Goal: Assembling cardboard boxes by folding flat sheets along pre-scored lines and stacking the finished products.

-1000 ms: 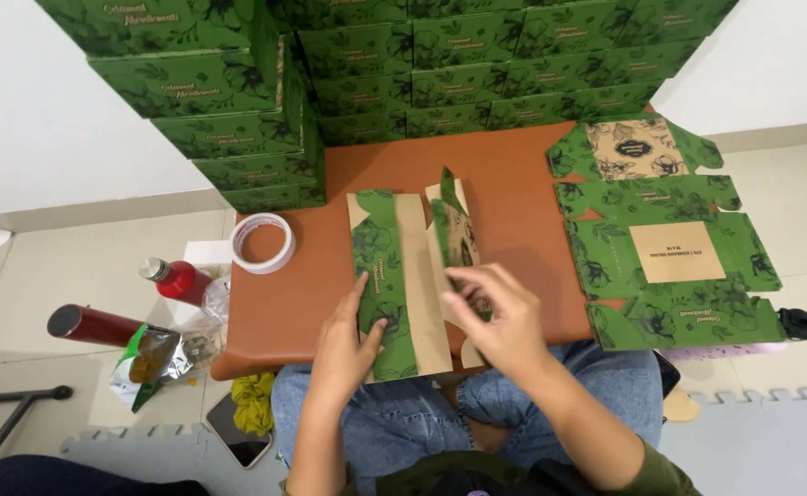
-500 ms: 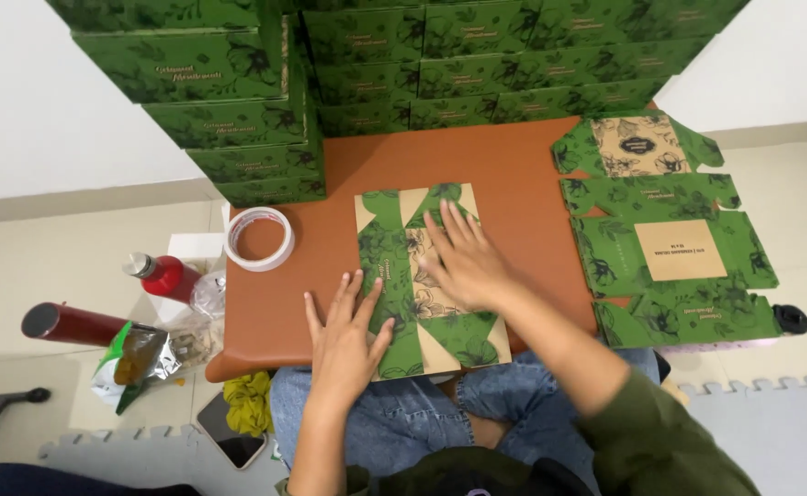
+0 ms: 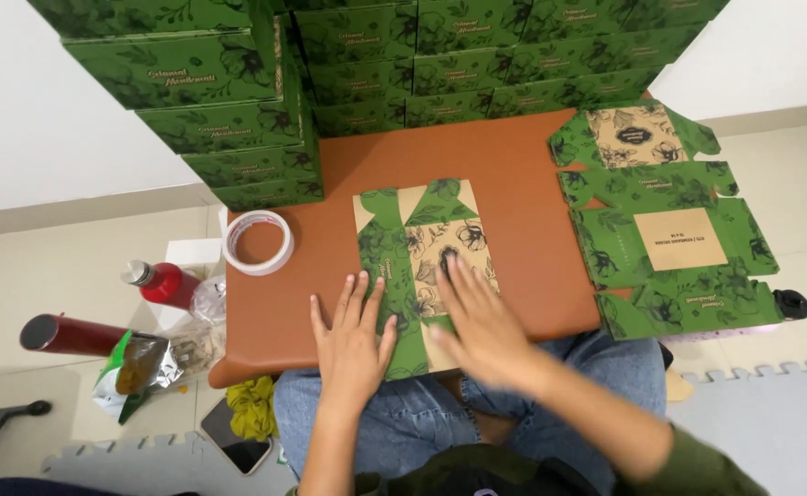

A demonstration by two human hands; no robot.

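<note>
Both palms press a green folded carton (image 3: 422, 266) flat at the surface's (image 3: 513, 165) six o'clock edge: left hand (image 3: 353, 335) spread open on its left flap, right hand (image 3: 481, 321) open across the middle, gripping nothing. Tape roll (image 3: 258, 242) sits at nine o'clock.

A flat green box blank (image 3: 419, 266) with leaf print lies at the near edge of the brown table (image 3: 513, 174). The left hand (image 3: 353, 340) lies spread flat on its left part, the right hand (image 3: 481, 321) flat on its middle. A tape roll (image 3: 257, 242) sits near the left edge; stacked green boxes (image 3: 238, 110) line the far edge.
</note>
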